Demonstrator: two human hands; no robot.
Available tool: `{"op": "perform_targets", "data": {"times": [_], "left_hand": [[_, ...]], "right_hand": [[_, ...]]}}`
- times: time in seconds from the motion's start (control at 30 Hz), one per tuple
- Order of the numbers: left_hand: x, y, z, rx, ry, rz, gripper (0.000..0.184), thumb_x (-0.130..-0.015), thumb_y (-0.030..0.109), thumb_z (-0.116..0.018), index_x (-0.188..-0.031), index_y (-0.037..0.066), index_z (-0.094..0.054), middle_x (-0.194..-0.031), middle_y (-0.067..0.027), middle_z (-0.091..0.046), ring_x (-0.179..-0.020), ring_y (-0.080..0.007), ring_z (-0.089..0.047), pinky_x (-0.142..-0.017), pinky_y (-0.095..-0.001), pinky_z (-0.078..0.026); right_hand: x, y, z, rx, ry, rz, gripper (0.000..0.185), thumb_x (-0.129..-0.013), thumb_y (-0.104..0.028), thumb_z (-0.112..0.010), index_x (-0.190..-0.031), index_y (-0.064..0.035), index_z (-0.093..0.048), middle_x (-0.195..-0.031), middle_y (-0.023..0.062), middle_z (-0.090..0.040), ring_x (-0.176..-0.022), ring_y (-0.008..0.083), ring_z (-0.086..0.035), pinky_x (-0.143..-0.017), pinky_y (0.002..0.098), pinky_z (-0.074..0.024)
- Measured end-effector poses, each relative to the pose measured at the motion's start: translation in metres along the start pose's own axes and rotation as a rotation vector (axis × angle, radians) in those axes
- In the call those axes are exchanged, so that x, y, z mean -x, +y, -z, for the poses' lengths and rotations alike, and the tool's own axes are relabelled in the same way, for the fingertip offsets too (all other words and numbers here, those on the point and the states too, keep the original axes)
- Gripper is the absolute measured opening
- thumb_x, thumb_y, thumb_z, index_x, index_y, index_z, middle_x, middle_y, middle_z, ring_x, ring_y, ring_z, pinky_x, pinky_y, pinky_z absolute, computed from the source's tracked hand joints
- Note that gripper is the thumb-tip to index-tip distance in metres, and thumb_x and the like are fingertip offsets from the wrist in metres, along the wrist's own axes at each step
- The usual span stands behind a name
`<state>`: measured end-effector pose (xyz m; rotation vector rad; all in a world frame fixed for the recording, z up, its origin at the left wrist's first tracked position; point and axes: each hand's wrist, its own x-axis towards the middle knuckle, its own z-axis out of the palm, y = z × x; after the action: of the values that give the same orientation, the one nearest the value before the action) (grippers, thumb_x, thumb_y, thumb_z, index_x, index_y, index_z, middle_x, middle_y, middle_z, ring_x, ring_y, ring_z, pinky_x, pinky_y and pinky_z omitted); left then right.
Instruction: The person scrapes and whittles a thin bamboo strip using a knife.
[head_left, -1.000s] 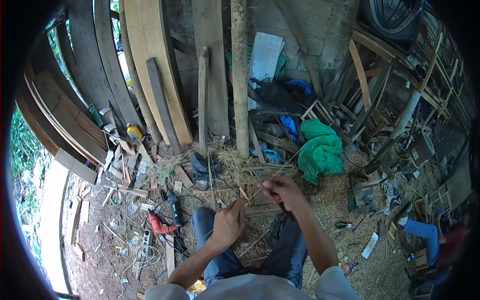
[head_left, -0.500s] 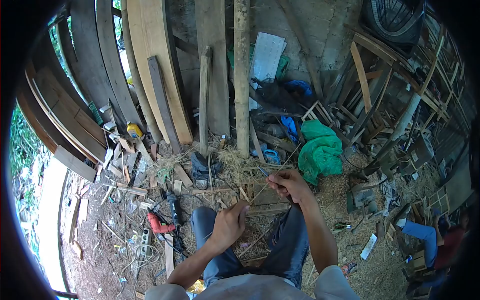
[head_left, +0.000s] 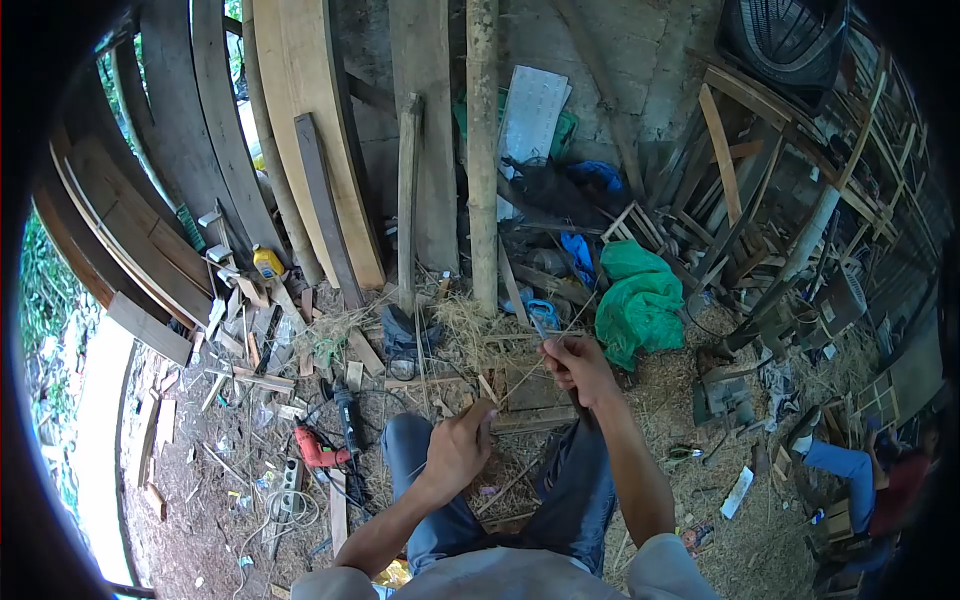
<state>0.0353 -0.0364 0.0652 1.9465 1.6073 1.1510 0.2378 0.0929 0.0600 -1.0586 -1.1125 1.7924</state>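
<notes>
My left hand (head_left: pixel 461 445) is closed around the lower end of a thin, pale wooden strip (head_left: pixel 516 382), above my left knee. The strip slants up to the right, past my other hand. My right hand (head_left: pixel 581 371) is closed on a knife, its narrow grey blade (head_left: pixel 538 326) pointing up and away from me, close to the strip. Most of the handle is hidden by my fingers. Whether the blade touches the strip I cannot tell.
A red power drill (head_left: pixel 320 447) and a power strip (head_left: pixel 289 484) with cords lie at left. Ahead are a green plastic bag (head_left: pixel 640 300) and a wooden post (head_left: pixel 482 160). Planks lean on the wall. Another person's leg (head_left: pixel 840 462) shows at right. Shavings and wood scraps cover the ground.
My right hand has shifted slightly to the right, and the knife blade has turned to point more upward. My left hand has stayed nearly still on the strip.
</notes>
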Motion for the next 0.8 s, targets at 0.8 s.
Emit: {"op": "perform_targets", "data": {"times": [0.8], "left_hand": [[0.0,-0.015,0.013,0.094,-0.023,-0.035,0.007,-0.088,0.003,-0.056,-0.094,0.002,-0.058,-0.068,-0.0203,-0.058,-0.063,-0.04,-0.059,-0.053,-0.0422,-0.046]], "right_hand": [[-0.014,-0.022,0.05,-0.014,0.025,0.034,0.022,-0.091,-0.02,-0.063,-0.093,0.0022,-0.064,-0.067,-0.0011,-0.055,-0.046,0.0023,-0.036,-0.04,0.02,-0.0258]]}}
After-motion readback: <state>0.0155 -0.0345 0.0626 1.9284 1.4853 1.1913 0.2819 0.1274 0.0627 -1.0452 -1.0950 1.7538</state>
